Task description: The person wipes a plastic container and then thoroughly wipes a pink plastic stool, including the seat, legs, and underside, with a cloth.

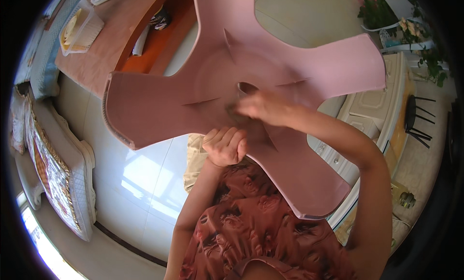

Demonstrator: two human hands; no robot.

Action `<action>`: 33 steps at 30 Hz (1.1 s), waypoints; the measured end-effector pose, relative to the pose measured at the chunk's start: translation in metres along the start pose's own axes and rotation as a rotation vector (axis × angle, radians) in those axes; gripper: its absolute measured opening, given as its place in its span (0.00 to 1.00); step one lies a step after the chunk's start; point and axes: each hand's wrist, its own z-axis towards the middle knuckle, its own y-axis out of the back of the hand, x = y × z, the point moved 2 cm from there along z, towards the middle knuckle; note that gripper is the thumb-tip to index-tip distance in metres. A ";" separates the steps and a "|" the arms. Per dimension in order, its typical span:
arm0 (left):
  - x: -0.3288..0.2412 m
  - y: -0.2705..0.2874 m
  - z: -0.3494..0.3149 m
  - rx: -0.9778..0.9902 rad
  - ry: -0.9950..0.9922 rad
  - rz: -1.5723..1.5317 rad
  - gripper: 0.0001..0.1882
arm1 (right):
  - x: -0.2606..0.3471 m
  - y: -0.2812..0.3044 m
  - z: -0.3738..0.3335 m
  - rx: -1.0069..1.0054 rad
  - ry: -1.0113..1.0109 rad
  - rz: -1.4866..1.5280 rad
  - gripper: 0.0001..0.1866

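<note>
A pink plastic stool (333,69) is tipped so that its hollow underside faces me, its four broad legs spread outward. My left hand (225,145) is closed round the edge between two of the legs. Inside the hollow, near the middle of the seat's underside, my right hand (263,109) is blurred by motion. Its fingers look curled over a greyish, soft-looking thing (235,110), too smeared to make out. Just above the fingers a dark oval shows; whether it is a hole or part of that thing, I cannot tell.
At upper left, a table (89,69) bears a clear plastic tub (83,31). A cushioned seat (60,159) stands left on the tiled floor (140,198). To the right are a white drawer cabinet (365,103), potted plants (374,15) and a small black stool (412,116).
</note>
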 end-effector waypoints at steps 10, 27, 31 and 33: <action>0.002 0.003 -0.005 0.029 -0.073 -0.042 0.10 | -0.026 -0.027 0.095 -0.587 -0.064 -0.014 0.17; 0.005 0.001 -0.005 0.000 -0.012 -0.053 0.18 | 0.003 -0.047 0.061 -0.501 0.253 0.061 0.22; 0.002 0.001 -0.003 0.048 -0.054 -0.058 0.18 | -0.008 -0.040 0.026 -0.217 -0.034 0.267 0.18; 0.002 0.003 -0.002 0.031 -0.036 -0.090 0.19 | -0.012 -0.033 -0.007 -0.147 0.052 0.193 0.18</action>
